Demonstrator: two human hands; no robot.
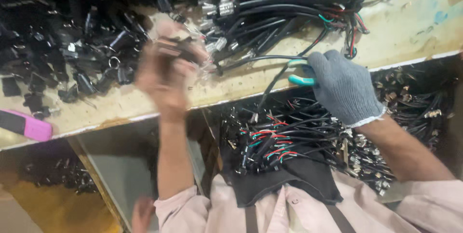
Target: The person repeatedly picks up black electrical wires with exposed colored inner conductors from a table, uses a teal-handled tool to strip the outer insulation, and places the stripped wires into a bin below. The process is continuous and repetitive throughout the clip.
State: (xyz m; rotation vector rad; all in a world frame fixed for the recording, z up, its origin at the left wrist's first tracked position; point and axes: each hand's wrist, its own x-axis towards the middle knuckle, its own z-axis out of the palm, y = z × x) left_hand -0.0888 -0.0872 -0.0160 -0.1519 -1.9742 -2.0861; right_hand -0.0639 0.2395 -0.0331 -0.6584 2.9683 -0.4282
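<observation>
My bare left hand (164,74) is raised over the workbench (410,26), blurred by motion, its fingers closed on a small black connector part (181,49) with a thin wire. My right hand (340,86), in a grey knit glove, grips a teal-handled cutting tool (300,75) against a black cable (270,59) that runs from the bundle of black cables (284,6) on the bench down toward my lap. A heap of cut black cables with red, green and white leads (275,141) lies on a dark cloth on my lap.
A pile of black plastic connector parts with metal rings (72,40) covers the bench's left side. A pink and black object (26,124) lies at the bench's front left edge. More cables fill a bin (415,98) at right. A grey tray (120,165) sits below.
</observation>
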